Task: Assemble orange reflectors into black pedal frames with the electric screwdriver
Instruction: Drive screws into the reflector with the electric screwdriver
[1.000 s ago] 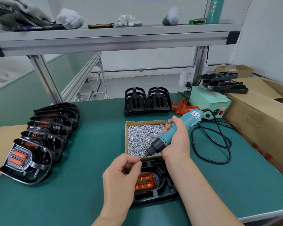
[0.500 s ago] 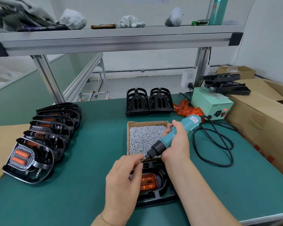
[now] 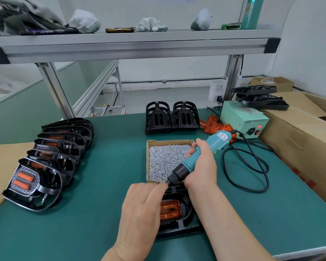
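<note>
Screwdriver in R hand, L fingers at tip.

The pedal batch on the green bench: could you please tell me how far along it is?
Done: a row of finished pedals with orange reflectors lies at left. In hand: the right hand holds the electric screwdriver, the left hand at its tip over the current pedal frame. Left: two empty frames and loose reflectors behind.
</note>
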The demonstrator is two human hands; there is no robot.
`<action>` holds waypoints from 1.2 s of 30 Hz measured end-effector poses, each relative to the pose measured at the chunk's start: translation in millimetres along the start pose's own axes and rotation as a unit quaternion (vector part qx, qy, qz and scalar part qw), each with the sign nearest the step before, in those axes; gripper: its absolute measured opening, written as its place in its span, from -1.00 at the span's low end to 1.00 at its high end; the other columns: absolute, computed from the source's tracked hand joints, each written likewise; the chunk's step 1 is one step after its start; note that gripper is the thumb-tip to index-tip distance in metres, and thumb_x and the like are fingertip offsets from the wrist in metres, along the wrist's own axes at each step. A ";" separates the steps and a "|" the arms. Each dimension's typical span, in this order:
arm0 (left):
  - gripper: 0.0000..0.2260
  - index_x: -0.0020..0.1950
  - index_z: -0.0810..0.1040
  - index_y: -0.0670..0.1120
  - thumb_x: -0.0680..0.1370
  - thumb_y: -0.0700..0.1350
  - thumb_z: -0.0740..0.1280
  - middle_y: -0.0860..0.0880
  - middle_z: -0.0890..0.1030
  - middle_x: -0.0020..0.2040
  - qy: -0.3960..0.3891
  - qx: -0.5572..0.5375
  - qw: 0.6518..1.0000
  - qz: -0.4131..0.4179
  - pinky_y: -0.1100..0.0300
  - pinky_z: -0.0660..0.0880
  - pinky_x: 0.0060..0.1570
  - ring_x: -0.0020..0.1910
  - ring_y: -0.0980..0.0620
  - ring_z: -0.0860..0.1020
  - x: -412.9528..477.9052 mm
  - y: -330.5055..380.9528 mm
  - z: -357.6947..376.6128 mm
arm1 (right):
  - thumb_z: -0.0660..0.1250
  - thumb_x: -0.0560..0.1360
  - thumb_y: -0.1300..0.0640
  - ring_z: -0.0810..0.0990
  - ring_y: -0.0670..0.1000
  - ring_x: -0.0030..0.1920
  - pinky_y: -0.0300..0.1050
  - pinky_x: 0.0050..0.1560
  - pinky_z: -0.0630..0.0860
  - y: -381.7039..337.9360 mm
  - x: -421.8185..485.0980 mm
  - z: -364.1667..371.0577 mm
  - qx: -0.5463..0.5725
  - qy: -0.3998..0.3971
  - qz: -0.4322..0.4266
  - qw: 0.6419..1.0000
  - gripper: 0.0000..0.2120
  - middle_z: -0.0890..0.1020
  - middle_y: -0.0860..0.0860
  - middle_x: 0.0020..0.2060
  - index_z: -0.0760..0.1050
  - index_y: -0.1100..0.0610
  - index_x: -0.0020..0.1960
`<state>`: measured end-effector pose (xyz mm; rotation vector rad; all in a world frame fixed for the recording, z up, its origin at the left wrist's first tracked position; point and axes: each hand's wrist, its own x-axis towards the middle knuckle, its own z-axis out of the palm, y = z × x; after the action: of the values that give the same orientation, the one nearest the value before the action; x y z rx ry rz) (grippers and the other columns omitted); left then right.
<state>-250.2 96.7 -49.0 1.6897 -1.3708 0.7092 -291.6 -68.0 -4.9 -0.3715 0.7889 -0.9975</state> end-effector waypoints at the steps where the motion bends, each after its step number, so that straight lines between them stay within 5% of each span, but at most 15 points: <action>1: -0.78 0.11 0.52 -0.07 0.52 -0.30 0.29 0.02 0.58 -0.08 0.008 0.004 1.000 0.017 0.15 0.42 -0.12 -0.16 -0.01 0.46 -0.7 -1.0 0.4 | 0.43 0.51 0.13 0.48 -0.17 -0.51 -0.31 -0.48 0.44 0.1 0.2 -0.3 -0.004 0.001 0.004 1.000 -0.89 0.56 -0.07 -0.42 0.51 0.12 -0.08; 11: -0.77 0.07 0.68 -0.19 0.45 -0.37 0.41 -0.01 0.66 -0.10 0.009 0.030 0.999 0.032 0.06 0.45 -0.12 -0.17 -0.01 0.58 0.2 -4.8 5.0 | 0.46 0.48 0.16 0.51 -0.16 -0.51 -0.33 -0.47 0.46 -4.4 -1.3 1.0 0.019 0.006 -0.006 1.000 -0.86 0.60 -0.05 -0.38 0.50 0.13 -0.05; 14: -0.79 0.12 0.66 -0.17 0.50 -0.27 0.37 -0.01 0.66 -0.04 -0.009 0.023 1.000 0.003 0.09 0.44 -0.04 -0.09 0.03 0.54 0.3 -3.9 5.8 | 0.46 0.48 0.16 0.52 -0.15 -0.49 -0.33 -0.46 0.47 -6.3 -1.8 1.0 0.018 -0.004 -0.013 1.000 -0.85 0.58 -0.02 -0.30 0.50 0.13 -0.04; 22: -0.54 0.31 0.50 -0.01 0.46 0.14 0.38 0.15 0.52 0.22 -0.112 -0.066 0.986 -0.108 0.18 0.31 0.27 0.26 0.21 0.42 -9.7 -4.8 -6.3 | 0.45 0.48 0.15 0.51 -0.16 -0.48 -0.31 -0.42 0.48 -19.9 -5.6 -2.8 -0.027 -0.016 -0.111 0.993 -0.84 0.55 -0.10 -0.48 0.48 0.11 -0.03; 26: -0.57 0.15 0.63 0.00 0.42 0.24 0.39 0.12 0.53 0.15 -0.200 -0.053 0.975 -0.081 0.00 0.39 0.17 0.18 0.07 0.49 -18.2 -8.9 -6.0 | 0.45 0.49 0.16 0.49 -0.15 -0.47 -0.27 -0.39 0.48 -27.4 -10.3 -3.5 -0.060 -0.044 -0.174 0.982 -0.84 0.51 -0.14 -0.51 0.46 0.08 -0.07; 36: -0.63 0.05 0.65 0.08 0.42 0.31 0.36 0.13 0.48 0.13 -0.231 -0.070 0.965 -0.100 0.10 0.34 0.22 0.18 0.14 0.45 -21.1 -8.4 -4.5 | 0.46 0.51 0.21 0.41 -0.07 -0.45 -0.24 -0.39 0.42 -21.3 -36.6 -7.2 -0.175 -0.150 -0.277 0.933 -0.81 0.47 -0.03 -0.48 0.45 0.09 -0.17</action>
<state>-247.0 111.6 -66.4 1.9176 -1.4888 0.0967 -320.9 -47.1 18.6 -1.0759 0.5876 -1.2823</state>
